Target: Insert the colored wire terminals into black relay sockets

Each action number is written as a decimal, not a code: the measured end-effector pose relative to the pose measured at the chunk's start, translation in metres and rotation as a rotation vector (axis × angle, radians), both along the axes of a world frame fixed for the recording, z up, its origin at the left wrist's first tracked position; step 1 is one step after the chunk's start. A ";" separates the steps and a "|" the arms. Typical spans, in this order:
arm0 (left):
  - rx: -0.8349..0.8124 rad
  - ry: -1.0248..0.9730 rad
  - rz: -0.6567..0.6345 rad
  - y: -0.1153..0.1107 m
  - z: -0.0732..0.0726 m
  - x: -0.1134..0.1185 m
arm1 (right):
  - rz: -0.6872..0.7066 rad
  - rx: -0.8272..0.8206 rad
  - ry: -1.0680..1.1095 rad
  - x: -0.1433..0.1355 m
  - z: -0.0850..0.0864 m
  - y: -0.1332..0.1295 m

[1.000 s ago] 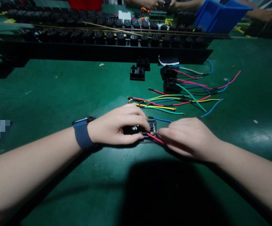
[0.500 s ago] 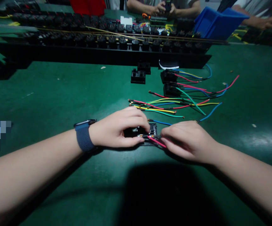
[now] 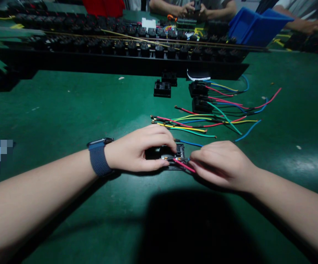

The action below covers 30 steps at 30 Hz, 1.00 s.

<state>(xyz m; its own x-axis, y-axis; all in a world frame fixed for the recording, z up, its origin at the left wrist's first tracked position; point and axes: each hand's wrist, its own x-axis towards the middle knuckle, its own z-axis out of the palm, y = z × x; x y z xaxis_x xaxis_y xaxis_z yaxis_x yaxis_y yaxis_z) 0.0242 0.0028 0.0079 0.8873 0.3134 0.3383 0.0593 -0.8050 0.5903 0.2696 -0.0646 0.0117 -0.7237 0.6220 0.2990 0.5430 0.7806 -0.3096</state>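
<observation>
A small black plastic housing (image 3: 180, 149) with metal contacts lies on the green table between my hands. My left hand (image 3: 148, 148), a dark watch on its wrist, grips the housing between thumb and fingers. Close by on the right, my right hand (image 3: 222, 163) is closed in a pinch on wires that run to the housing; a bit of blue shows at its fingertips. A red wire (image 3: 185, 166) comes out of the housing and passes under the right fingers. Just beyond the hands, several loose coloured wires (image 3: 194, 124) with metal terminals are spread out.
Two black housings (image 3: 162, 89) sit farther back, and two wired ones (image 3: 200, 105) lie right of them. A long black rack (image 3: 120, 64) of black parts crosses the back. Behind it are a blue bin (image 3: 255, 27), a red container (image 3: 104, 7) and other people's hands (image 3: 193, 9).
Almost nothing differs. The whole view has shifted slightly, and both hands keep their hold at the housing.
</observation>
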 end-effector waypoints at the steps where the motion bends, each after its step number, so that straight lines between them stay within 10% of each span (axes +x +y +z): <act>1: -0.003 0.003 0.000 0.000 0.000 0.000 | 0.001 0.002 -0.003 0.000 0.000 0.000; 30: -0.056 0.025 -0.010 0.002 0.000 -0.001 | 0.008 -0.004 -0.022 0.002 -0.002 0.001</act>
<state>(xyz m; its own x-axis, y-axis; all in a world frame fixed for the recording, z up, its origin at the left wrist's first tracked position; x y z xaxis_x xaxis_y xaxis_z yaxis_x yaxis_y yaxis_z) 0.0227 0.0046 0.0074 0.8982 0.3226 0.2986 0.0667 -0.7715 0.6327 0.2711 -0.0640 0.0102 -0.7348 0.6178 0.2801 0.5439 0.7833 -0.3010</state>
